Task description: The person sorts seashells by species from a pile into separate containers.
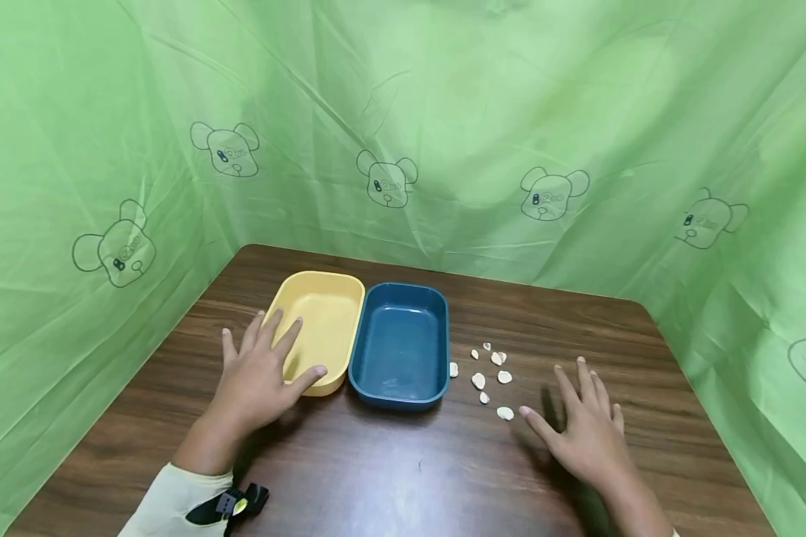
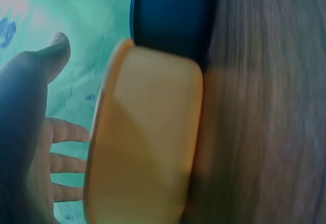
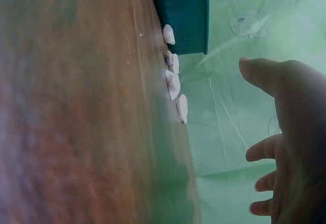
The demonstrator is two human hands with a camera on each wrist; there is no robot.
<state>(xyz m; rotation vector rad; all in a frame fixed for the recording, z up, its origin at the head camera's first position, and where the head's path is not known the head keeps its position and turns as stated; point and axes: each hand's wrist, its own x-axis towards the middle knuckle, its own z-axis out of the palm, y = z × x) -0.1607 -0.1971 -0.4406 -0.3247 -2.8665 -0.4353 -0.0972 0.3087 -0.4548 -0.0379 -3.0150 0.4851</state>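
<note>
With fingers spread, my left hand [image 1: 258, 380] hovers over the near left part of a yellow tray [image 1: 332, 328]. In the left wrist view, the thumb and fingers of that hand stand apart on the left of the tray. A dark blue tray [image 1: 403, 343] sits right against the yellow one. Several small white, shell-like pieces [image 1: 478, 381] lie scattered on the table to the right of the blue tray. My right hand [image 1: 591, 440] is held above the table, fingers apart, its thumb tip close to the nearest white piece [image 1: 505, 413]. Neither hand holds anything.
The brown wooden table [image 1: 389, 477] ends at green curtains [image 1: 470, 97] with printed bear faces, at the back and both sides. A black strap with a small device [image 1: 231, 507] is on the left wrist, over a pale sleeve [image 1: 175, 503].
</note>
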